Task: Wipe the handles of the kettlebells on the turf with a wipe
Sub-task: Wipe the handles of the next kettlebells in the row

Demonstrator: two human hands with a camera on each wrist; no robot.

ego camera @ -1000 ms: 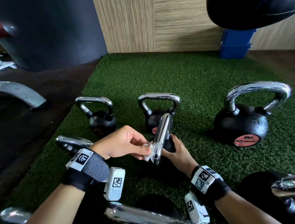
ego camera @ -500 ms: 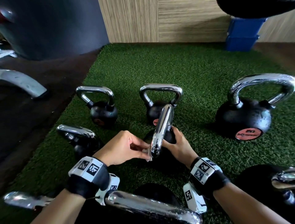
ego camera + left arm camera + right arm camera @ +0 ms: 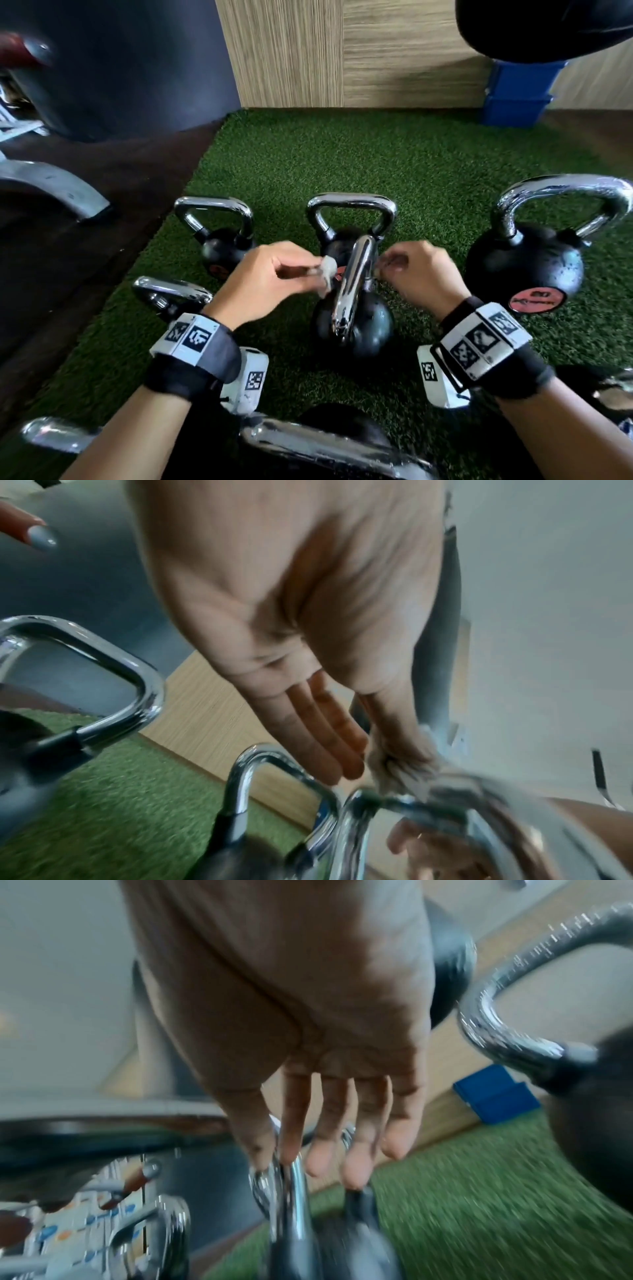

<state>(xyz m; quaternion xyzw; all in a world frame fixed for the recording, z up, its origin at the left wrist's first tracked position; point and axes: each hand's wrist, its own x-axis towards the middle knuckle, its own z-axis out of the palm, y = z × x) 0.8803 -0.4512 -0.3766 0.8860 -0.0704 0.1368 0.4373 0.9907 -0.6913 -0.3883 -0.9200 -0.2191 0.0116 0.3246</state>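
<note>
A black kettlebell (image 3: 363, 329) stands on the green turf (image 3: 376, 154) with its chrome handle (image 3: 354, 281) edge-on to me. My left hand (image 3: 308, 272) is just left of the handle and pinches a crumpled white wipe (image 3: 328, 269) against it. In the left wrist view the wipe (image 3: 400, 764) is bunched on top of the handle bar. My right hand (image 3: 390, 267) is at the handle's right side, with thumb and forefinger pinching the chrome (image 3: 274, 1158). The other fingers hang loosely curled.
Several more kettlebells stand around: two small ones behind (image 3: 222, 250) (image 3: 349, 205), a large one at right (image 3: 524, 270), one at left (image 3: 171, 294), and chrome handles near my wrists (image 3: 325, 448). Dark flooring with a metal foot (image 3: 58, 185) lies left. A blue box (image 3: 513, 96) stands by the wooden wall.
My right hand has come up off the kettlebell's body to the handle's right side. My left hand with the wipe has moved up along the handle towards its far end.
</note>
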